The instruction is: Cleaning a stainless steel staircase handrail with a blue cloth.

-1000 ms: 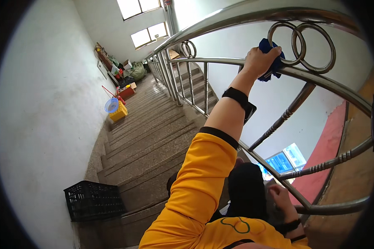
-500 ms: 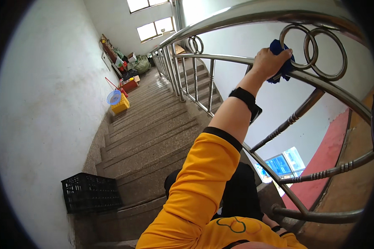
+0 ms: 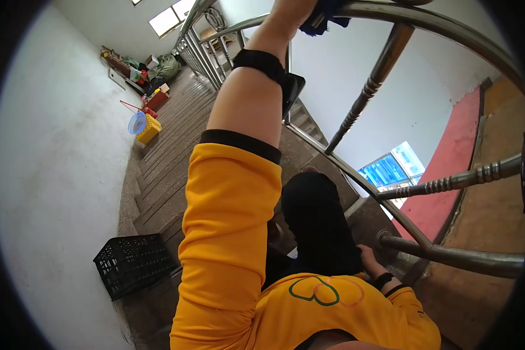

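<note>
At the upper edge, my left hand (image 3: pixel 291 13) presses a dark blue cloth (image 3: pixel 325 16) against the curved metal railing (image 3: pixel 449 27). Its fingertips are cut off or hidden by the cloth. A black band with a dark device circles that wrist. Low on the right, my right hand (image 3: pixel 370 261) rests beside my bent leg in black trousers (image 3: pixel 318 221). Most of its fingers are hidden, so their pose is unclear. A ridged metal baluster (image 3: pixel 364 96) slants down below the cloth to a lower rail.
Stone stairs (image 3: pixel 172 128) descend along the white wall. A black plastic crate (image 3: pixel 135 263) stands beside it. Farther down are a yellow basket (image 3: pixel 150 129), a blue basin (image 3: pixel 137 123) and piled belongings (image 3: pixel 168 67). Beyond the railing lies an open stairwell with a window (image 3: pixel 391 169) below.
The view has shifted, so the railing's rings have mostly left the upper edge. My left hand and the cloth sit farther left along the rail. More of my right hand now shows.
</note>
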The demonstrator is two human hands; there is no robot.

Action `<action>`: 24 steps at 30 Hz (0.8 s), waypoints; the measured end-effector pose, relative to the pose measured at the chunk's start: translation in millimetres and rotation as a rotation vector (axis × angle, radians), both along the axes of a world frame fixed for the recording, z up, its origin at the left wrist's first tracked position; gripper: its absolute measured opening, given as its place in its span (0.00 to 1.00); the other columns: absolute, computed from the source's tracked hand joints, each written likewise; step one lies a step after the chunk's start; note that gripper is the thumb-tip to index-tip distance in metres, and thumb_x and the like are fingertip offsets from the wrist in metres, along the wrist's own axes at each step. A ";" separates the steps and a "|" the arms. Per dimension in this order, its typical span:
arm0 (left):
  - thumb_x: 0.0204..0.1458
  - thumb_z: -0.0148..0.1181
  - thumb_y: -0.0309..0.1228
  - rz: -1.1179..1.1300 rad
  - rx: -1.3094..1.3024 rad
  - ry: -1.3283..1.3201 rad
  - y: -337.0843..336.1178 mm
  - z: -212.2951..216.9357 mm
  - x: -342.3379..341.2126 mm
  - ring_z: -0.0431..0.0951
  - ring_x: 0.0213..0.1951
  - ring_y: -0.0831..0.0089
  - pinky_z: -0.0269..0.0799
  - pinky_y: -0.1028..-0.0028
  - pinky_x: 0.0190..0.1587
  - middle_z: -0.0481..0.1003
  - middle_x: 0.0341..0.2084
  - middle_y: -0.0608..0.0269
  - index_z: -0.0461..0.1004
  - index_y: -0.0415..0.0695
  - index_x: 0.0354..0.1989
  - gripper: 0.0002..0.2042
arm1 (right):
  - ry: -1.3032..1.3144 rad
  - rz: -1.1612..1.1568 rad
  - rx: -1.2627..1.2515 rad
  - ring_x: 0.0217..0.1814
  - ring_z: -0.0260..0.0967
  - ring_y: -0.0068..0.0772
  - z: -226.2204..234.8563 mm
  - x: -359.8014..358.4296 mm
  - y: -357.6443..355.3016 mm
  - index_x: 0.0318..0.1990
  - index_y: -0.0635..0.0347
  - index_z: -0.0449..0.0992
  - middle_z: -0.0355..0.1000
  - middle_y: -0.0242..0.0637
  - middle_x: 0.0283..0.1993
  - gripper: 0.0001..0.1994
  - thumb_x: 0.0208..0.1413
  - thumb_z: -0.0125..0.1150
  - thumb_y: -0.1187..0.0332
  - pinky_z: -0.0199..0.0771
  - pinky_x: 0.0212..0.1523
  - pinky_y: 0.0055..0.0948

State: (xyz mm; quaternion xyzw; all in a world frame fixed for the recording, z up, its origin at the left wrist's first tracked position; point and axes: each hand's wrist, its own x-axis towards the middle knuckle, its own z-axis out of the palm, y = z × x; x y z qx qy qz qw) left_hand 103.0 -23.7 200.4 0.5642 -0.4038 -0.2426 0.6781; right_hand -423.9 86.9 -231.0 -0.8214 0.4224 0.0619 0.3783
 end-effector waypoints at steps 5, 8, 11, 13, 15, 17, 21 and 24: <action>0.47 0.59 0.49 0.051 -0.044 0.042 3.0 1.0 -9.2 0.71 0.10 0.70 0.68 0.74 0.10 0.73 0.15 0.57 0.76 0.33 0.31 0.24 | -0.006 0.019 0.274 0.43 0.73 0.41 -21.8 -0.7 -4.6 0.39 0.67 0.75 0.74 0.51 0.39 0.12 0.55 0.46 0.70 0.69 0.44 0.34; 0.41 0.61 0.55 0.175 -0.125 -0.189 1.6 -19.3 7.3 0.78 0.27 0.67 0.74 0.71 0.32 0.76 0.24 0.51 0.76 0.32 0.32 0.30 | -0.026 -0.253 0.643 0.43 0.72 0.38 24.0 28.4 0.1 0.40 0.68 0.74 0.74 0.49 0.40 0.13 0.57 0.44 0.69 0.68 0.44 0.34; 0.44 0.60 0.54 0.092 -0.036 -0.164 8.1 -7.1 -3.1 0.77 0.26 0.71 0.75 0.74 0.30 0.75 0.23 0.55 0.75 0.33 0.35 0.29 | 0.006 -0.210 0.635 0.40 0.71 0.36 -22.1 4.1 -6.2 0.40 0.69 0.74 0.74 0.45 0.38 0.15 0.58 0.43 0.67 0.68 0.43 0.32; 0.45 0.58 0.56 0.078 0.001 -0.173 14.3 -8.5 5.2 0.77 0.24 0.73 0.75 0.75 0.29 0.75 0.22 0.58 0.76 0.36 0.35 0.29 | 0.016 -0.231 0.687 0.38 0.70 0.35 15.6 25.4 -4.8 0.40 0.68 0.75 0.74 0.43 0.38 0.15 0.58 0.43 0.66 0.68 0.41 0.31; 0.45 0.58 0.58 0.062 0.020 -0.191 14.0 -6.1 11.9 0.77 0.25 0.73 0.75 0.75 0.30 0.75 0.23 0.58 0.76 0.36 0.35 0.30 | 0.044 -0.420 0.841 0.35 0.69 0.34 1.9 21.0 -5.7 0.39 0.65 0.75 0.73 0.40 0.35 0.16 0.58 0.43 0.64 0.67 0.38 0.29; 0.44 0.55 0.62 0.049 -0.002 -0.231 6.2 -17.9 28.1 0.77 0.27 0.73 0.75 0.75 0.31 0.76 0.25 0.58 0.76 0.36 0.36 0.34 | 0.091 -0.347 0.803 0.36 0.69 0.33 6.9 23.8 -9.4 0.39 0.65 0.75 0.73 0.40 0.35 0.15 0.58 0.43 0.64 0.67 0.38 0.28; 0.44 0.60 0.58 0.048 0.060 -0.177 0.4 -37.8 63.6 0.75 0.28 0.80 0.72 0.79 0.32 0.76 0.25 0.64 0.76 0.38 0.34 0.30 | 0.065 -0.351 0.825 0.37 0.69 0.36 14.5 26.2 -10.9 0.39 0.63 0.75 0.73 0.40 0.35 0.15 0.57 0.46 0.62 0.67 0.41 0.27; 0.46 0.65 0.47 0.132 -0.101 -0.084 -3.4 -56.4 90.6 0.75 0.26 0.80 0.72 0.79 0.30 0.76 0.26 0.64 0.77 0.38 0.36 0.22 | -0.425 -0.231 0.719 0.40 0.70 0.38 -145.6 -71.2 -16.3 0.40 0.62 0.75 0.74 0.42 0.37 0.15 0.55 0.50 0.60 0.68 0.43 0.29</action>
